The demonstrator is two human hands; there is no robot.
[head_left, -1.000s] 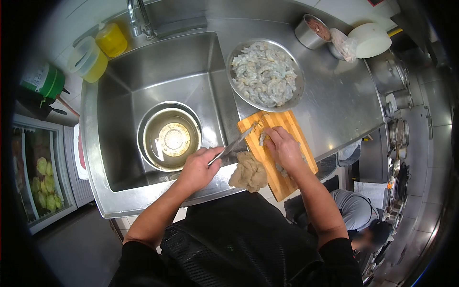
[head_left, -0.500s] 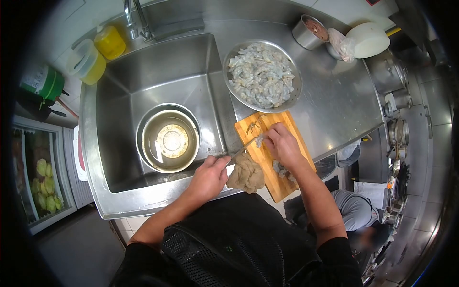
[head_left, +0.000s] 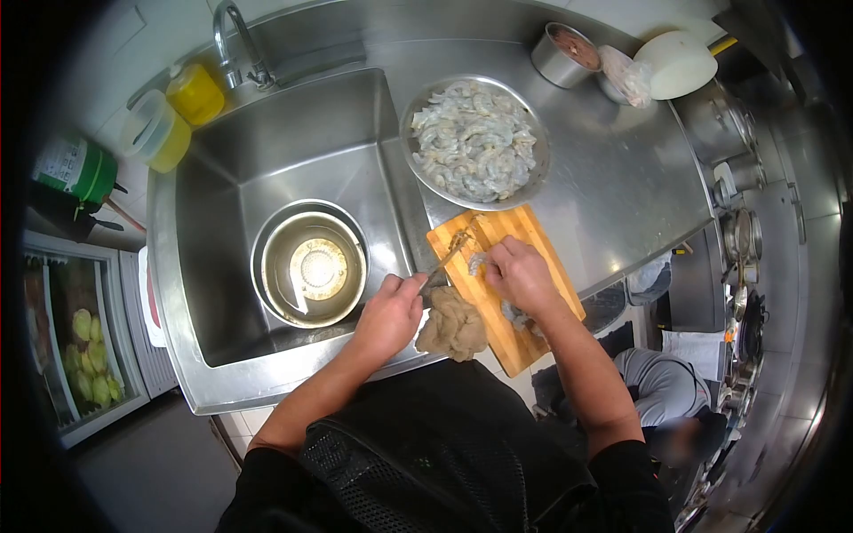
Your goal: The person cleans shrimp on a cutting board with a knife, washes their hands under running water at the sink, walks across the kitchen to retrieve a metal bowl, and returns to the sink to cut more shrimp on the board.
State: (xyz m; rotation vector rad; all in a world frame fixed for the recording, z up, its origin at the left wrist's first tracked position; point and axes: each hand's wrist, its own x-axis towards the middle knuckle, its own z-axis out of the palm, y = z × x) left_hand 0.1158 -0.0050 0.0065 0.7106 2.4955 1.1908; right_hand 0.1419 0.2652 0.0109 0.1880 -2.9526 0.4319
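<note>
My left hand [head_left: 389, 315] is closed around the handle of a thin knife [head_left: 443, 261], its blade reaching over the wooden cutting board [head_left: 544, 242]. Pinched in the fingers of my right hand [head_left: 522, 274] is a grey raw shrimp [head_left: 476, 263], held over the board close to the blade. Dark scraps [head_left: 459, 240] lie near the board's far-left corner. Beneath my right wrist are more grey shrimp pieces [head_left: 515, 313]. A crumpled brown cloth [head_left: 455, 325] sits between my hands at the board's left edge. Beyond the board, a metal bowl [head_left: 542, 158] holds many raw shrimp [head_left: 474, 140].
Left of the board is a steel sink [head_left: 293, 133] with a metal pot [head_left: 269, 238] of water in it. A faucet [head_left: 233, 44] and a yellow soap bottle [head_left: 195, 93] stand behind. Another person [head_left: 662, 384] in grey is at lower right.
The knife tip has moved up and away from the shrimp toward the dark scraps. My right hand, still pinching the shrimp, has shifted slightly. The camera view has shifted a little.
</note>
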